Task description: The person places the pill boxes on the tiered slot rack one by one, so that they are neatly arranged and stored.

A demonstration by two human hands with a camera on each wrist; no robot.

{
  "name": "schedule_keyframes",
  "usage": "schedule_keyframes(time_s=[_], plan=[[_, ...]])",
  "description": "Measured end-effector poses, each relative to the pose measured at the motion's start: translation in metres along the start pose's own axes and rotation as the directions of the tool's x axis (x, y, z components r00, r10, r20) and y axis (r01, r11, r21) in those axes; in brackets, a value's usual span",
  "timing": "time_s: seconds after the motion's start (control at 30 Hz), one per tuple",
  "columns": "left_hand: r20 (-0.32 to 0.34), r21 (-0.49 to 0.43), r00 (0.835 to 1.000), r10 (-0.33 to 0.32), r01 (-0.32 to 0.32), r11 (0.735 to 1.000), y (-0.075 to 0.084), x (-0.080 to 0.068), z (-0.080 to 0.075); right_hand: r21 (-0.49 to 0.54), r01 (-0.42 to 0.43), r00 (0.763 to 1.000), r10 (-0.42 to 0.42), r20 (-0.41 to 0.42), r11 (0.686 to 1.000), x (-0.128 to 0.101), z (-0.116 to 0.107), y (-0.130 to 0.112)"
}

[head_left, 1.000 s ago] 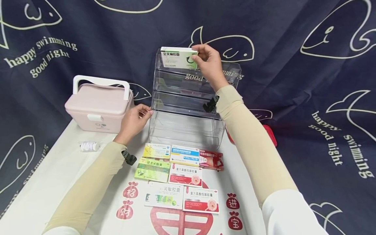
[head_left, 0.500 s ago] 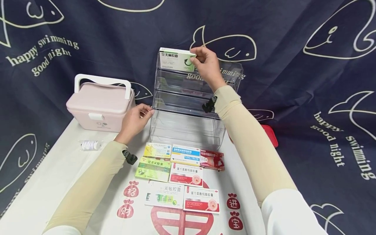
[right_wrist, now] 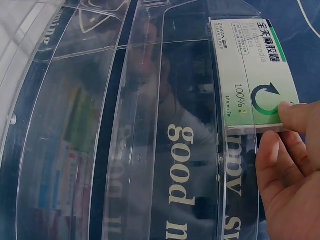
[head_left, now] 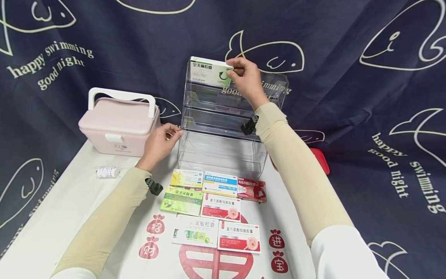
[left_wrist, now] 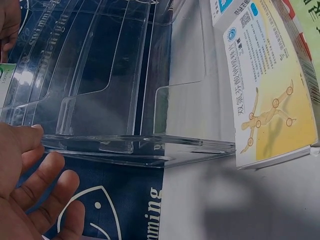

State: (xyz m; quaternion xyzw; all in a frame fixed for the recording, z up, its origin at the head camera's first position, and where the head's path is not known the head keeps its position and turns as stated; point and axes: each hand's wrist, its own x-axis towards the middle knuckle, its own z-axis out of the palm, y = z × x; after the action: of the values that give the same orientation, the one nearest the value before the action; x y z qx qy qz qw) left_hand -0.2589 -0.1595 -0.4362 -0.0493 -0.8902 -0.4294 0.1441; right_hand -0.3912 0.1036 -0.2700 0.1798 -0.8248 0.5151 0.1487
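I see the clear tiered rack [head_left: 223, 128] at twelve o'clock on the table [head_left: 62, 209]. The pink case [head_left: 116, 124] sits at its nine o'clock, boxes [head_left: 214, 211] at six. My left hand [head_left: 158, 145], fingers relaxed, touches the rack's side. My right hand [head_left: 245, 79] pinches the green-and-white box [head_left: 209, 71] in the top tier.

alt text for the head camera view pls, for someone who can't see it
A person's right hand holds a green and white medicine box at the top tier of a clear acrylic rack, while the left hand touches the rack's left edge. Seven more medicine boxes lie on the table before it, a pink case at left.
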Motion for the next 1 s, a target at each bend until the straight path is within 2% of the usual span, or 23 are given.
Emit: schedule_keyframes(time_s=[0.1, 0.2, 0.33, 0.47, 0.6, 0.67, 0.77, 0.87, 1.0], plan=[[-0.001, -0.005, 1.0, -0.002, 0.002, 1.0, 0.001, 0.0, 0.0, 0.02, 0.008, 1.0, -0.008, 0.0, 1.0, -0.002, -0.001, 0.0], [-0.004, -0.006, 1.0, 0.0, 0.0, 1.0, 0.0, -0.001, 0.001, -0.002, 0.027, 0.999, -0.027, -0.023, 1.0, -0.006, -0.003, 0.002], [0.002, 0.0, 1.0, 0.003, -0.003, 1.0, 0.0, -0.001, 0.001, -0.062, 0.097, 0.99, -0.102, -0.094, 0.993, -0.014, -0.006, 0.009], [-0.002, 0.003, 1.0, 0.007, -0.007, 1.0, -0.002, -0.002, 0.001, -0.027, 0.143, 0.975, -0.146, -0.167, 0.989, -0.032, -0.009, 0.008], [-0.011, 0.001, 1.0, 0.019, -0.019, 1.0, -0.003, -0.001, 0.003, 0.025, 0.176, 0.974, -0.17, -0.149, 0.984, -0.076, -0.017, -0.001], [-0.009, -0.006, 1.0, 0.027, -0.027, 1.0, -0.003, -0.001, 0.005, 0.021, 0.195, 0.976, -0.192, -0.101, 0.981, -0.105, -0.024, 0.0], [0.003, -0.016, 0.999, 0.04, -0.04, 0.999, -0.002, -0.001, 0.006, 0.002, 0.202, 0.979, -0.202, -0.013, 0.979, -0.151, -0.035, 0.016], [0.004, -0.021, 0.998, 0.058, -0.058, 0.998, -0.002, -0.001, 0.007, 0.005, 0.149, 0.988, -0.149, 0.047, 0.989, -0.196, -0.045, 0.037], [-0.012, -0.02, 0.997, 0.077, -0.077, 0.997, -0.003, 0.0, 0.007, 0.005, 0.024, 0.997, -0.025, 0.067, 1.0, -0.25, -0.057, 0.062]])
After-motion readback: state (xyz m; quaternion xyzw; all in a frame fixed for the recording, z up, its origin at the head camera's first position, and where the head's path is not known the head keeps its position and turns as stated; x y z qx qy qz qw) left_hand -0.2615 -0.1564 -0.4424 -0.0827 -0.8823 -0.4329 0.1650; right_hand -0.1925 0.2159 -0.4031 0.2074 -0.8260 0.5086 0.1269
